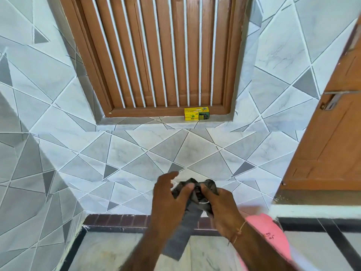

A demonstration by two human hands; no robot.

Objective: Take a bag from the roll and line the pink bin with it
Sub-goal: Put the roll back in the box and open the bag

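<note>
- Both hands are up in front of the body, low in the frame, working on one dark grey bag (192, 222).
- The left hand (168, 198) has its thumb and a fingertip pinched on the bunched top of the bag, while its other fingers are spread and lifted clear.
- The right hand (220, 206) is closed around the same crumpled top from the other side, thumb pressing in towards the left thumb, so the two hands nearly meet.
- A thin thread bracelet (239, 230) sits on the right wrist.
- From the bunch between the hands, the rest of the bag hangs down as a flat folded strip, slanting a little to the left, free of the floor.
- I cannot tell whether the mouth of the bag has been parted yet; the top is just a rumpled knot of plastic.
- The pink bin (267, 235) is just behind and below the right forearm, at the lower right, partly hidden by the arm and blurred.
- It stands on the pale marble floor (109, 251), close to the dark border strip along the wall.
- The wall is clad in grey and white triangle-pattern tiles (136, 151).
- Higher up, on the right end of the window ledge (140, 120), sits a yellow and green box (197, 113).
- Behind the box is a brown wooden window (156, 55) with white bars.
- A brown wooden door (328, 133) stands at the right edge.
</note>
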